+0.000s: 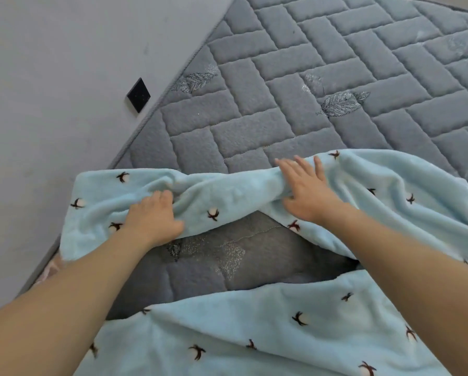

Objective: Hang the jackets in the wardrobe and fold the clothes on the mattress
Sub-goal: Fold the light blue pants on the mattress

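Observation:
A light blue fleece cloth with small dark cotton-flower prints lies on the grey quilted mattress. Its far edge is bunched into a band, and a gap in the middle shows bare mattress. My left hand grips the bunched edge at the left, fingers curled into the fabric. My right hand rests on the same edge further right, its fingers straight and spread and the thumb against the fold. Another part of the cloth covers the near side below my forearms.
A grey wall runs along the mattress's left edge, with a black square plate on it. Embroidered leaf patterns mark the mattress top. The far and right parts of the mattress are bare quilt.

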